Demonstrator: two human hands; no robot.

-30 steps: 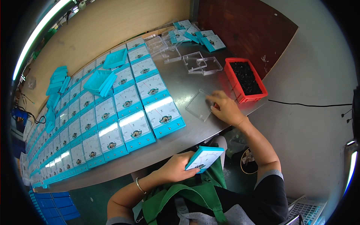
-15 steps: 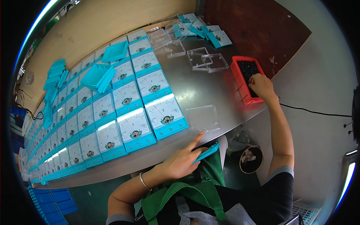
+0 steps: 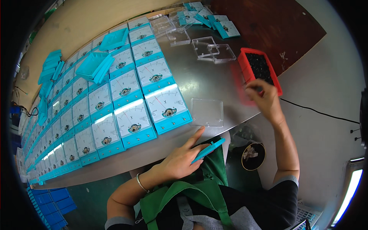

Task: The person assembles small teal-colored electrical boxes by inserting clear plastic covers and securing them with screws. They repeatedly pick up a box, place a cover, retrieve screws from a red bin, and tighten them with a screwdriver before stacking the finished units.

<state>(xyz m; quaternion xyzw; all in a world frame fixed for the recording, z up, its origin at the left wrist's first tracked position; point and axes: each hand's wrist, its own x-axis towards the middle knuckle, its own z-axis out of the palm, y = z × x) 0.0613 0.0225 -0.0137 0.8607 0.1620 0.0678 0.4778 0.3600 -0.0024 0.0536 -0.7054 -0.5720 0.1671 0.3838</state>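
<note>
My left hand (image 3: 182,159) grips a teal square meter housing (image 3: 209,149) edge-on, low in front of my green apron and just below the table's front edge. My right hand (image 3: 264,97) hovers at the near end of a red tray (image 3: 245,63) of small black parts, fingers pinched together; whether they hold a part is too small to tell. A clear plastic cover (image 3: 207,112) lies flat on the metal table (image 3: 214,80) between my hands, right of the nearest white-faced teal panel meter (image 3: 167,107).
Rows of several teal panel meters (image 3: 103,103) stretch across the table to the far left. Loose teal housings (image 3: 94,65) lie on top of them. More clear covers (image 3: 209,48) and meters (image 3: 218,23) sit at the back. A round bin (image 3: 253,156) stands on the floor.
My right hand left the clear cover, reached to the red tray and now lifts from its near end. My left hand tilted the teal housing from face-up to edge-on.
</note>
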